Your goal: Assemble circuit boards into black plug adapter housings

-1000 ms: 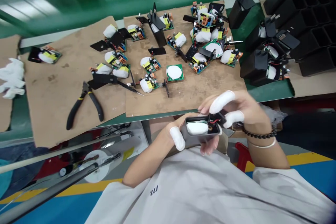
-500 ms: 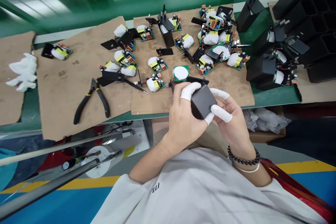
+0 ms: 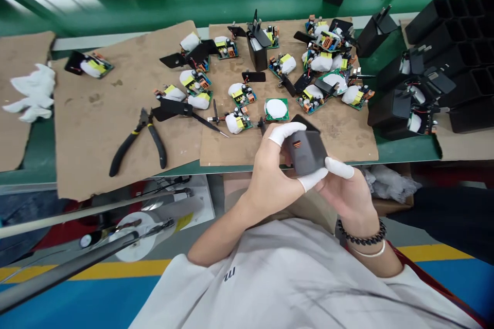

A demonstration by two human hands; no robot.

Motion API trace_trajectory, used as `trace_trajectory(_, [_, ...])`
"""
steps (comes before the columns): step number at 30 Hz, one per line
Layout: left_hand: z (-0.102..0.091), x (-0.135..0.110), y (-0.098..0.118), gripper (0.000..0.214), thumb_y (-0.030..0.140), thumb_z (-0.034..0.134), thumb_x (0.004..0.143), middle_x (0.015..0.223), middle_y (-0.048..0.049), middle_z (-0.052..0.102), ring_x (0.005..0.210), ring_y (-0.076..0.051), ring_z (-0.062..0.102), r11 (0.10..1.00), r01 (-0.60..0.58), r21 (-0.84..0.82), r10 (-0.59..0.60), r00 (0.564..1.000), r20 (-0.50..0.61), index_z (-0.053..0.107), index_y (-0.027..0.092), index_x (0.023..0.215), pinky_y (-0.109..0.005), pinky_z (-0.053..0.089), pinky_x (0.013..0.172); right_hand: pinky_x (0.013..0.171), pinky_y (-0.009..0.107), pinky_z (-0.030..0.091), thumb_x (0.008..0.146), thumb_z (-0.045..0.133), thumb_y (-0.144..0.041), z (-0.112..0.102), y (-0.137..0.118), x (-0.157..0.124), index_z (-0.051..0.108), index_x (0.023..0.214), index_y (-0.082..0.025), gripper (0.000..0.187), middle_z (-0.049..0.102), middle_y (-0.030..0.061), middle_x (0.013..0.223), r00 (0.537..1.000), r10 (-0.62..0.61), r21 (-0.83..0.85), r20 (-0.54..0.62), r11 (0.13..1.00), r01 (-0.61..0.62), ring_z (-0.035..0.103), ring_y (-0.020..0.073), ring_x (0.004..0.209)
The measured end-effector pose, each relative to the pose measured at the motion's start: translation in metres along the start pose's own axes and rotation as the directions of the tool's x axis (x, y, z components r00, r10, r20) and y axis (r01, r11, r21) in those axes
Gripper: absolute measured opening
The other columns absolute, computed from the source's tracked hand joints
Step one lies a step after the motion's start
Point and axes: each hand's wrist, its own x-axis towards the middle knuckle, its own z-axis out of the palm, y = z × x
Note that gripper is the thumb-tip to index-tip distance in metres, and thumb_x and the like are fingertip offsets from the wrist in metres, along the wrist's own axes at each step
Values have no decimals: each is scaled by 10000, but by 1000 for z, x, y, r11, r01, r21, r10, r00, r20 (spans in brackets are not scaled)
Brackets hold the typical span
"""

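Between both hands, just over the bench's front edge, is a black charger case (image 3: 309, 153), tilted, with small orange-lit slots on one face. My left hand (image 3: 272, 175) wraps its thumb and index finger, in white finger cots, around the case. My right hand (image 3: 347, 185) supports it from the right and below, a white-cotted finger on its lower corner; its other fingers are partly hidden. Just beyond lies a green circuit board with a white round pad (image 3: 276, 109). Left of that sits a board with white putty and yellow parts (image 3: 238, 120).
Black-handled cutters (image 3: 138, 141) and tweezers (image 3: 210, 123) lie on the cardboard (image 3: 92, 164). A cluster of circuit boards (image 3: 322, 61) spreads at right centre. Black cases with plug lids (image 3: 389, 113) and empty black cases (image 3: 463, 56) stand at the right. A white glove (image 3: 31, 92) lies far left.
The case has turned in my hands, so a face with orange-lit slots now shows. My right fingers have shifted to its lower corner. The view has moved slightly.
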Motion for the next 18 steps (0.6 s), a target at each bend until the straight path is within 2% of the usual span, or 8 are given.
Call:
trace_trajectory(3, [-5,-3,-11,611,266,876,791,1307,-103,684,1206,-251,714,996,-4,-90,6,1000,17,538,224,1299,-348,629,991,764,362,672,782,842,-412,2,-13,2,697,1201,-244,474,814,70,1070,988,42,110,-146,994,-26,788,242,920])
trace_trajectory(5, [-6,-5,-18,643,295,889,795,1322,-114,700,1224,-257,722,993,-22,-118,22,1000,1,530,226,1324,-362,630,1016,765,349,672,721,911,-398,3,-18,6,687,1187,-256,537,808,55,1024,983,-2,68,-183,998,14,784,238,923])
trace_trajectory(9, [-9,-4,-27,646,293,890,815,1329,-130,709,1245,-264,721,990,-123,-73,115,989,-96,556,224,1363,-368,635,1020,788,350,682,728,925,-384,8,-19,13,691,1189,-267,530,813,46,1035,993,4,88,-118,996,7,788,233,959])
trace_trajectory(11, [-12,-3,-27,620,263,879,831,1312,-124,715,1236,-259,724,970,-245,14,245,962,-118,580,230,1373,-378,637,1022,827,364,685,718,933,-376,10,-21,15,711,1168,-263,515,822,43,1049,993,78,144,-87,987,-65,795,231,966])
trace_trajectory(13, [-16,-2,-26,553,227,833,873,1345,-131,700,1261,-271,715,924,-364,118,375,923,-90,604,245,1376,-400,645,1020,810,363,685,703,941,-401,9,-28,21,742,1104,-243,476,829,44,1005,986,159,150,-49,977,-150,802,231,925])
trace_trajectory(15, [-21,-5,-28,492,205,769,919,1421,-156,657,1257,-277,719,887,-417,200,436,898,-63,617,258,1384,-415,663,994,757,344,681,703,936,-443,3,-40,37,766,1013,-218,419,828,45,935,984,175,68,-45,983,-171,799,224,863])
trace_trajectory(16, [-24,-8,-30,482,198,743,934,1442,-167,641,1219,-270,734,880,-414,234,440,895,-68,617,262,1394,-412,674,969,724,333,674,721,919,-464,-2,-48,51,773,980,-211,391,826,46,918,988,141,3,-56,990,-141,794,218,835])
trace_trajectory(18, [-31,-13,-39,474,181,710,950,1378,-166,672,1076,-235,770,866,-399,302,445,889,-104,619,264,1407,-398,689,922,672,319,657,799,851,-478,-14,-66,95,782,974,-207,330,825,50,938,996,-9,-163,-83,987,-5,780,206,807])
